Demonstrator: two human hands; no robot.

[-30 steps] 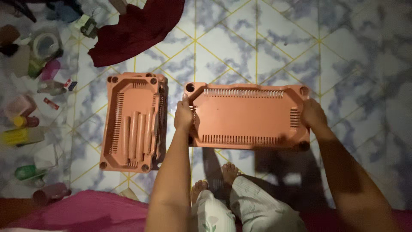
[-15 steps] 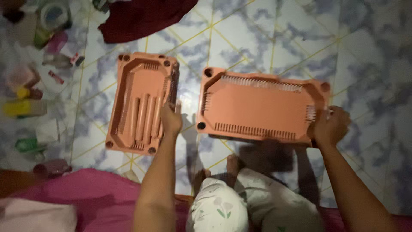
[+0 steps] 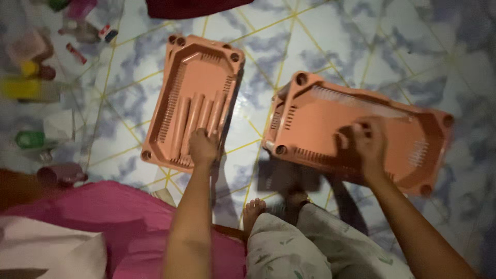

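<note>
From the head camera, the left hand is resting on the near end of the left tray, fingers curled over the loose tubes lying inside it; whether its grip is actually closing on one I cannot tell. The right hand is pressing down, fingers spread and grasping nothing, on the flat middle of the right tray, which is lying tilted on the tiled floor just beside the first, the two apart. Both trays are looking like stiff, light moulded plastic, probably smooth, so the slotted rims or corner sockets should be giving the surest hold. Bottles and a pink cloth are lying to the left, bare feet below.
</note>
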